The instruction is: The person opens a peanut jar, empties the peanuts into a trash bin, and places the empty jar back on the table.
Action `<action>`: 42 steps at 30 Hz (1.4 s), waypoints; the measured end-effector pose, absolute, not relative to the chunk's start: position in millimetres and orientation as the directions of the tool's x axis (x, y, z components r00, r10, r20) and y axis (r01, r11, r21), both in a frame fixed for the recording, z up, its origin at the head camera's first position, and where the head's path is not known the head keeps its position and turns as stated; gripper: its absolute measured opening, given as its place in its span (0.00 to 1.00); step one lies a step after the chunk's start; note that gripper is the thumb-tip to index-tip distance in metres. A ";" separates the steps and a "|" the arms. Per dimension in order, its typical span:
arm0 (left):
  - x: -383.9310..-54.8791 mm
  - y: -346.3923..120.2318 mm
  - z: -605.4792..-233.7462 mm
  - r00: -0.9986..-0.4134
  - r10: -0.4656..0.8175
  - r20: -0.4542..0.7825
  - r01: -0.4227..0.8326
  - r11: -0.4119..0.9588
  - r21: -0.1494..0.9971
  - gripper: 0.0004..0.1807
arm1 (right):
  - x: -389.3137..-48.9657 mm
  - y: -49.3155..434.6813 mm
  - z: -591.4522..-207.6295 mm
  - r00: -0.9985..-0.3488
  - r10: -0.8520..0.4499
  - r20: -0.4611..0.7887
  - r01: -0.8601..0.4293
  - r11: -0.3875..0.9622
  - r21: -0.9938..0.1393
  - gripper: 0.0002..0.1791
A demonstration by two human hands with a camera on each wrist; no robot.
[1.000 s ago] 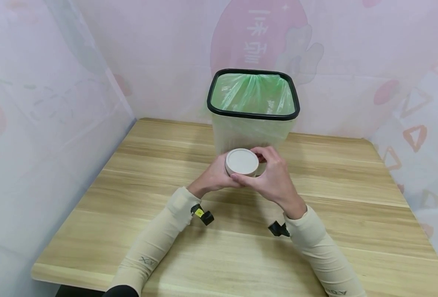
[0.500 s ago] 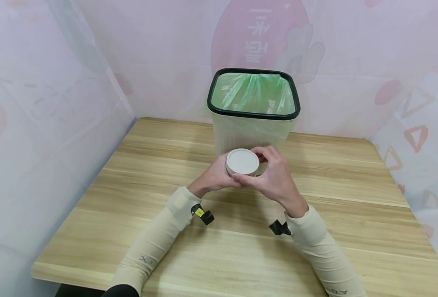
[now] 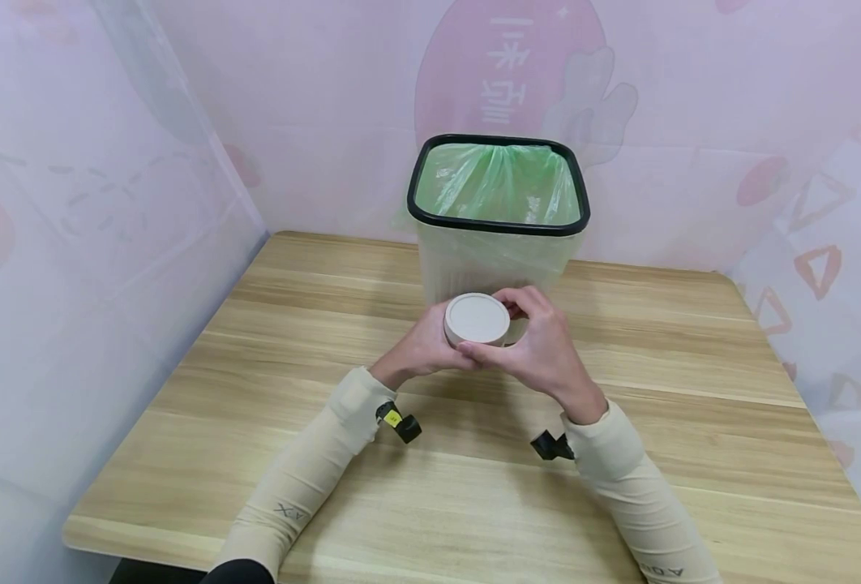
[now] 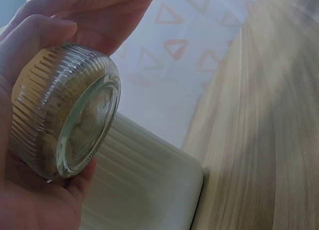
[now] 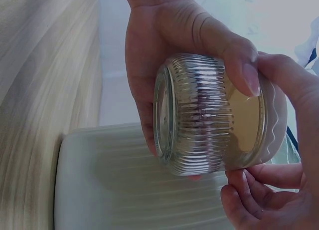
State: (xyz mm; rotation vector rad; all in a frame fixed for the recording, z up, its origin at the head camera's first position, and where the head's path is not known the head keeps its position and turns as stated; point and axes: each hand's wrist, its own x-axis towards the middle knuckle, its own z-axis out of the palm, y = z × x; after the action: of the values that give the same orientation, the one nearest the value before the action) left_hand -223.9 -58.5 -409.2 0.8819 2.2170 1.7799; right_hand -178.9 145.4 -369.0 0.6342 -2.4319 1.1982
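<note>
A ribbed clear glass jar [image 5: 197,115] with an off-white round lid [image 3: 477,317] is held upright between both hands, in front of the bin. My left hand [image 3: 428,341] grips the jar's body from the left, its thumb across the near side. At the lid's rim, my right hand [image 3: 540,345] curls its thumb in front and its fingers behind. In the left wrist view the jar's glass base [image 4: 89,125] is uncovered and something tan shows through the glass; what it is I cannot tell. The lid sits on the jar.
Behind the hands, a pale bin [image 3: 492,259] with a black rim [image 3: 499,228] stands on the wood-grain table [image 3: 314,308]. A green plastic bag lines [image 3: 499,182] its inside. Printed fabric walls [image 3: 328,97] enclose the table's back and sides.
Hardly anything differs. The right wrist and forearm have shifted very slightly to the right and upward, while the jar, left hand and bin stay in place.
</note>
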 end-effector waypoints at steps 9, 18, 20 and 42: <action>-223.6 -57.9 -409.5 -0.813 0.534 0.232 0.343 0.117 0.932 0.46 | -181.8 147.6 -371.5 -0.818 -0.247 0.519 -0.563 0.527 -0.637 0.35; -222.3 -57.7 -410.0 -0.801 0.544 0.250 0.344 0.077 0.936 0.45 | -183.1 149.3 -371.5 -0.816 -0.258 0.517 -0.569 0.511 -0.644 0.35; -221.9 -57.9 -409.9 -0.795 0.552 0.251 0.343 0.069 0.937 0.45 | -183.4 150.6 -371.8 -0.816 -0.266 0.513 -0.572 0.493 -0.655 0.35; -219.6 -56.5 -406.1 -0.756 0.603 0.256 0.330 0.013 0.944 0.46 | -185.1 166.1 -364.7 -0.794 -0.413 0.446 -0.601 0.422 -0.678 0.41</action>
State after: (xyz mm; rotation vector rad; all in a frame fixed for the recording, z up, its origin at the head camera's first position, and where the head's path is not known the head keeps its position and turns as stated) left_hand -219.6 -56.5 -406.1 0.9747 2.0667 1.8197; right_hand -185.1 166.1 -364.7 0.8931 -2.4648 1.3076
